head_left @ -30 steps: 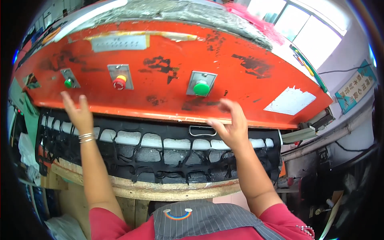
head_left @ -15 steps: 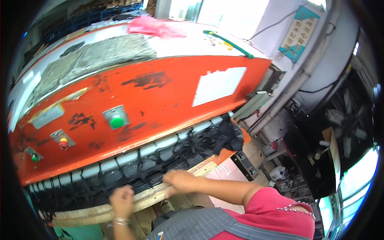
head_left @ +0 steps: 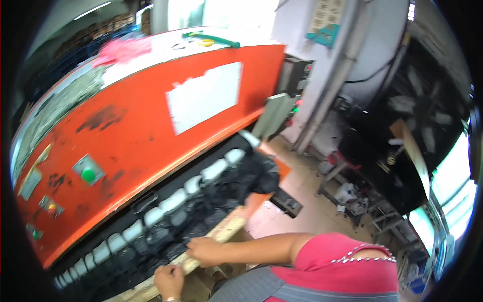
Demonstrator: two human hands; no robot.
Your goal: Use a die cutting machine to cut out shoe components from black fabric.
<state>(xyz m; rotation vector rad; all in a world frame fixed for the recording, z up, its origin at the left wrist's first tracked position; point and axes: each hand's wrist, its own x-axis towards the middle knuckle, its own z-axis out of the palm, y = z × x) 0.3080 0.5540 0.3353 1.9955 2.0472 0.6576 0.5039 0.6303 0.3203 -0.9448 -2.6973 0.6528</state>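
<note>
A big orange press (head_left: pixel 151 126) fills the left half of the view. Under its head lies black sheet material (head_left: pixel 201 211) with a row of whitish blocks (head_left: pixel 173 201), resting on a wooden board (head_left: pixel 226 229). My right hand (head_left: pixel 204 250) is at the board's front edge, fingers pinched on the edge of the black material. My left hand (head_left: pixel 168 279) is lower left, curled into a fist at the same edge; what it grips is hidden. A green button (head_left: pixel 89 174) and a red one (head_left: pixel 52 210) sit on the press front, well above both hands.
A pink rag (head_left: pixel 123 50) and a green tool (head_left: pixel 211 39) lie on top of the press. To the right are a grey control box (head_left: pixel 274 116), a tiled floor with clutter (head_left: pixel 347 194) and a large dark fan (head_left: pixel 417 110). My red sleeve (head_left: pixel 347 267) fills the lower right.
Both hands came down from the press's front panel to the edge of the black material on the board. The view swung to the right, bringing in the floor and fan.
</note>
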